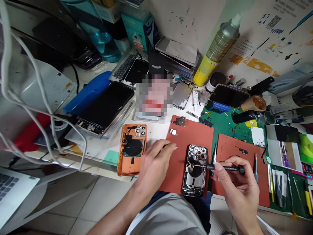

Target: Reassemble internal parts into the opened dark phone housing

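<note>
My right hand (236, 186) grips a slim black screwdriver (226, 167) between thumb and fingers. The shaft points left, its tip over the inside of an opened phone housing (195, 182) with exposed metal parts and camera rings. That phone lies on a red-brown mat (177, 163). My left hand (156, 160) is beside the mat's left edge, fingers loosely bent, with nothing visible in them. Just left of it lies an orange phone back housing (132, 147), partly covered by the hand. Small phone parts, including a camera module (179, 121), rest at the mat's top.
A second red-brown mat (234, 179) holds tweezers (255, 166) and a small part. Further right are several tools on a green mat (283, 199). A black-screened phone (110, 104), a yellow spray can (215, 52) and white cables (46, 114) surround the area.
</note>
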Demonstrator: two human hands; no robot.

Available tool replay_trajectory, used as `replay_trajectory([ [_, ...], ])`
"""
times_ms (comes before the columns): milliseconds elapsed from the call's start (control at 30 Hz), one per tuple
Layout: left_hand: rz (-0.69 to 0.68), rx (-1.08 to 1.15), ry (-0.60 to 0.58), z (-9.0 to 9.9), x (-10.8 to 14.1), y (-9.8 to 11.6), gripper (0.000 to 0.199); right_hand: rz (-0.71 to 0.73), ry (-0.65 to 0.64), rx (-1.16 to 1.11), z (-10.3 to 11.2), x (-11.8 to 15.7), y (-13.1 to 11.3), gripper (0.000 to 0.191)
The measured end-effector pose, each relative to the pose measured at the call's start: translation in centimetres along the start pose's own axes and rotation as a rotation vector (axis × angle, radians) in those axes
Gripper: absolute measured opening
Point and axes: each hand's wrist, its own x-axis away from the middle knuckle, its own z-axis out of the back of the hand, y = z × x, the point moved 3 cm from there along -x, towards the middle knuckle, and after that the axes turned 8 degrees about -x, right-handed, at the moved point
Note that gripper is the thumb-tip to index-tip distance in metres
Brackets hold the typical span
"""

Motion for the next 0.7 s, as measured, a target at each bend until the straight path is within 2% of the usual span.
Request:
replay_trajectory([
  [133,0.007,-0.141,-0.047,-1.1,-1.5,0.1,0.026,0.021,-0.011,-0.005,0.0,0.2,0.0,0.023],
  [367,-0.008,-0.207,-0.070,-1.9,-2.2,0.3,0.025,0.014,-0.022,0.003,0.4,0.1,0.0,0.022],
  [567,0.004,-0.195,-0.029,-1.2,-1.9,-0.5,0.022,0.016,-0.027,0.014,0.7,-0.2,0.0,0.023],
  [700,0.019,-0.172,0.028,0.2,-0.8,-0.5,0.021,0.116,0.010,0.082,1.0,-0.6,-0.4,0.022],
])
